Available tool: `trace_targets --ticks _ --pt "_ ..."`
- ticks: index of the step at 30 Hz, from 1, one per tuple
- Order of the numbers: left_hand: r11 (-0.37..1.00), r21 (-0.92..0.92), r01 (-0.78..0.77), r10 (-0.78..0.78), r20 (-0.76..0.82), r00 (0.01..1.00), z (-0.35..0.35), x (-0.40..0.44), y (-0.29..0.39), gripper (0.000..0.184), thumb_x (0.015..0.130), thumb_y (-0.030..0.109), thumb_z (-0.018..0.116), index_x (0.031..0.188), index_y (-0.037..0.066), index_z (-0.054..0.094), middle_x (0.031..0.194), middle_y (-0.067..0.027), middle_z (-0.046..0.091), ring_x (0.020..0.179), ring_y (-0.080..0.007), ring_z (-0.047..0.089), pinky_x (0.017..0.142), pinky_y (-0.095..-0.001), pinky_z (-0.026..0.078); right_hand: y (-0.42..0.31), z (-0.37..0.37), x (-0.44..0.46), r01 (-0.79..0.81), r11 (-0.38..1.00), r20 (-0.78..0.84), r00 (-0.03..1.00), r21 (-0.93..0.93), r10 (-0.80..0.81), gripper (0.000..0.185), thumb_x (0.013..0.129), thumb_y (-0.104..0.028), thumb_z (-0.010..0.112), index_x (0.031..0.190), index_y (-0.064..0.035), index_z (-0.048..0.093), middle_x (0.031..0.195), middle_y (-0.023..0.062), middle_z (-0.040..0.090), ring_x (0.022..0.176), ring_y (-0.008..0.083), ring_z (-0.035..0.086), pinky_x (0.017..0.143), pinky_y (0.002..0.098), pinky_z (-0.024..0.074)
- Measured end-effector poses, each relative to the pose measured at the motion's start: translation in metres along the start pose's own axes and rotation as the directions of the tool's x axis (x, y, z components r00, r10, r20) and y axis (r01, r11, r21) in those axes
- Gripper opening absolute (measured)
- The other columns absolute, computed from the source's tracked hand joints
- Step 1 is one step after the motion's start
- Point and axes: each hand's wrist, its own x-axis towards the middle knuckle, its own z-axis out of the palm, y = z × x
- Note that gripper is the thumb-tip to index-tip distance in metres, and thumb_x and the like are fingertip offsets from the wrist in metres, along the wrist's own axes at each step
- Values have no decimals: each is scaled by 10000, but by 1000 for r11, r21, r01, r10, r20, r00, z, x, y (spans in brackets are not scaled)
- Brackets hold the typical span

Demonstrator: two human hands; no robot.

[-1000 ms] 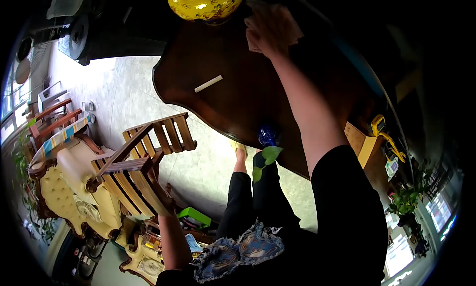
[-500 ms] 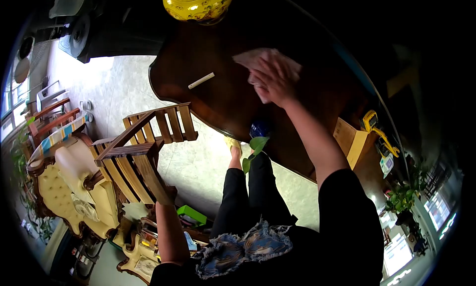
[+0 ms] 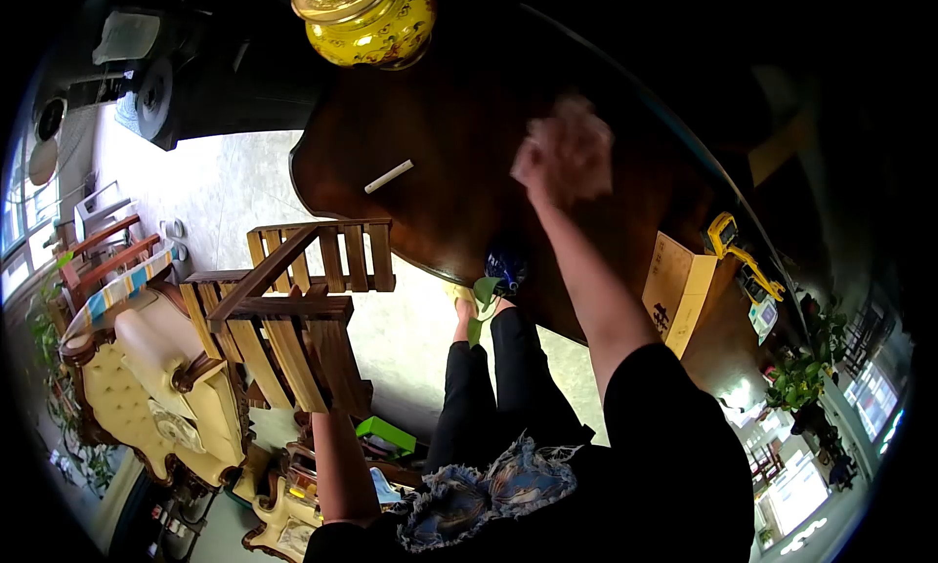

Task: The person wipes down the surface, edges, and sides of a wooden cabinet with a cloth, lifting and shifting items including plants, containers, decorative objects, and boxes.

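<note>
A pale pinkish cloth (image 3: 586,153) lies under my right hand (image 3: 543,165) on the dark wooden table (image 3: 430,202); hand and cloth are blurred by motion, and the fingers seem pressed on the cloth. My left forearm reaches up to a slatted wooden rack (image 3: 293,343), whose slats hide the left hand. To the left of the cloth, a short white stick (image 3: 389,176) rests on the tabletop. A yellow patterned lidded jar (image 3: 376,26) stands at the table's far side. Near the close edge is a dark blue vase (image 3: 508,267) with a green leaf (image 3: 485,291).
A cardboard box (image 3: 678,291) sits at the right, beside a yellow tool (image 3: 721,235). Cream tufted armchairs (image 3: 122,392) and a green box (image 3: 386,434) are at lower left. A fan (image 3: 154,96) stands at upper left, a potted plant (image 3: 799,382) at far right.
My right hand moved the cloth from beside the jar toward me, then rightward. The slatted rack has shifted and turned slightly, with my left arm still behind it. The view has shifted.
</note>
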Motion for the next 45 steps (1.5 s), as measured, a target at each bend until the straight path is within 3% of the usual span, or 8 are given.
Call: trace_targets --ticks 3,7,10,13,19,26,40,45 --pt "1000 1 3 -3 15 1000 5 6 0 924 848 588 637 1529 4 418 1516 -167 487 1399 -304 489 1171 -452 385 -86 -31 32 376 927 -61 925 2 -375 700 946 -467 607 1589 -286 398 1702 115 258 1540 507 199 1241 689 134" --pt "1000 7 -8 8 41 999 16 15 1 882 856 548 646 1517 5 432 1499 -163 503 1385 -298 501 1162 -442 395 -113 -27 106 622 761 -157 783 183 -602 813 854 -502 709 1587 -380 379 1675 26 325 1564 353 230 1267 609 156" --pt "1000 8 -30 30 68 997 25 21 2 851 863 517 653 1509 5 443 1487 -161 514 1375 -293 510 1154 -435 402 -100 -56 160 723 662 -25 671 -198 -741 713 912 -499 673 1560 -311 444 1599 81 424 1431 385 407 1183 579 298" --pt "999 -5 -46 47 90 995 35 26 7 820 869 486 661 1500 5 454 1474 -158 526 1364 -289 520 1147 -428 409 -53 -57 152 362 928 -129 928 90 -350 658 961 -532 612 1562 -327 441 1565 95 449 1393 381 439 1158 574 316" --pt "996 -66 -53 64 184 981 58 37 18 759 882 425 675 1482 5 476 1449 -152 549 1343 -280 539 1132 -413 423 66 -61 120 150 970 87 987 -193 -136 701 991 -600 554 1612 -356 339 1597 116 409 1408 407 426 1174 593 293" --pt "970 -239 -38 127 366 922 107 63 28 690 897 353 692 1462 5 502 1420 -145 577 1318 -269 561 1115 -396 439 99 -78 31 108 973 -36 992 -203 -118 780 998 -561 537 1665 -342 196 1758 45 53 1563 460 140 1236 651 174" --pt "856 -224 -466 514 260 817 233 85 110 311 826 -42 680 1134 -48 723 1066 -118 775 980 -203 736 894 -299 536 116 -82 -172 127 992 -3 992 -14 -127 742 921 -457 660 1602 -366 380 1719 41 250 1519 470 258 1228 643 198" --pt "969 -16 -246 239 303 923 262 90 125 364 773 -79 721 1128 -2 735 1060 -116 783 967 -224 752 858 -293 555 117 -69 -187 120 993 -61 991 -17 -121 736 931 -522 612 1609 -399 353 1730 24 224 1565 440 183 1235 649 159"
